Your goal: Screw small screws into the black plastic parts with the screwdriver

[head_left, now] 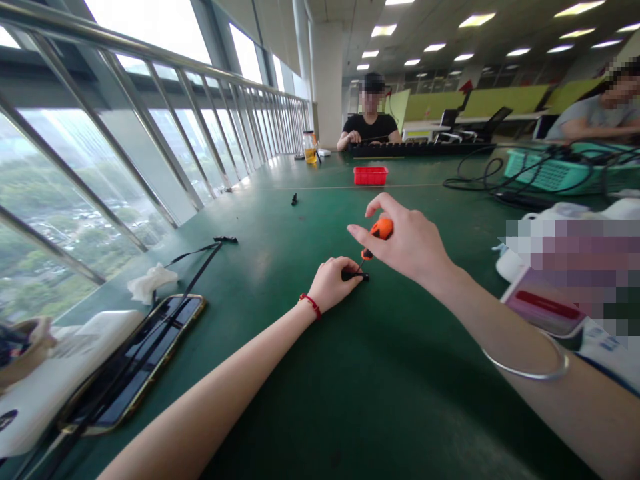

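My left hand [334, 283] rests on the green table, with fingers closed on a small black part [364, 276] that lies at the tabletop. Above it and to the right is my right hand [407, 240], holding a screwdriver [382, 229] with an orange and black handle. My right thumb and forefinger are spread apart, while the handle sits against the palm and the other fingers. The screwdriver's thin shaft slants down to the black part, its tip hidden or too small to make out. A red bracelet circles my left wrist.
On the left lie a phone [173, 347], black straps [200, 267] and a crumpled tissue [151, 281]. Ahead are a small black piece [294, 199], a red tray [371, 175] and a bottle [310, 148]. A teal basket [545, 170] with cables stands right. Two people sit beyond.
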{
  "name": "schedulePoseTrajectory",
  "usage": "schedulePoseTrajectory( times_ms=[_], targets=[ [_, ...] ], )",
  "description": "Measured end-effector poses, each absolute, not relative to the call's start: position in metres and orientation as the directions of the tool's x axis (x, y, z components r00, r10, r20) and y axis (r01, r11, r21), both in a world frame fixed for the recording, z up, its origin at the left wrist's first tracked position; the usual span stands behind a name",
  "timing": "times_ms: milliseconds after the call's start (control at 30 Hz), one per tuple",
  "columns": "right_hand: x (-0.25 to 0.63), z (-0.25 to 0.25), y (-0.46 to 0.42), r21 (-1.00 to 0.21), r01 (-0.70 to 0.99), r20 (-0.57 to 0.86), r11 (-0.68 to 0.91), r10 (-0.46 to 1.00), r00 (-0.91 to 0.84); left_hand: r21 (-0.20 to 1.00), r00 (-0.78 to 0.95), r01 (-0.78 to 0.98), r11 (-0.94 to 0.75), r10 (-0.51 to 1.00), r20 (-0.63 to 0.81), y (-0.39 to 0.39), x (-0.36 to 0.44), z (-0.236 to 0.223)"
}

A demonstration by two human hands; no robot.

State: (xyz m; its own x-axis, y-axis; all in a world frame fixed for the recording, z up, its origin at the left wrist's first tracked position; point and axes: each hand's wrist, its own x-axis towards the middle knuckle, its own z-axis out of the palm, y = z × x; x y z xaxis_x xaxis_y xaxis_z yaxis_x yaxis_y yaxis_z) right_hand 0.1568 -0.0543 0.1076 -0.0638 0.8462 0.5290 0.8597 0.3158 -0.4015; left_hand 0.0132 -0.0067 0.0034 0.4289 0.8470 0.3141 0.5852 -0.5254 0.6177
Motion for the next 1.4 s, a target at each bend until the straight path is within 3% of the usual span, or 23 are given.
schedulePoseTrajectory(
  times_ms=[433,700,1400],
  targets=[
    [0.158,0.107,-0.053,-0.423,0.822,0.551,0.382,0.828,-0.102,0.49,0.412,0.675,-0.552,0.833,0.37,-0.013,0.014,0.007],
    [0.174,0.107,-0.043,-0.431,0.819,0.65,0.379,0.76,-0.01,0.498,0.374,0.701,-0.511,0.857,0.354,-0.011,0.013,0.006],
    [0.176,0.101,-0.036,-0.465,0.825,0.57,0.322,0.822,0.0,0.529,0.391,0.663,-0.53,0.848,0.359,-0.007,0.01,0.002]
  ],
)
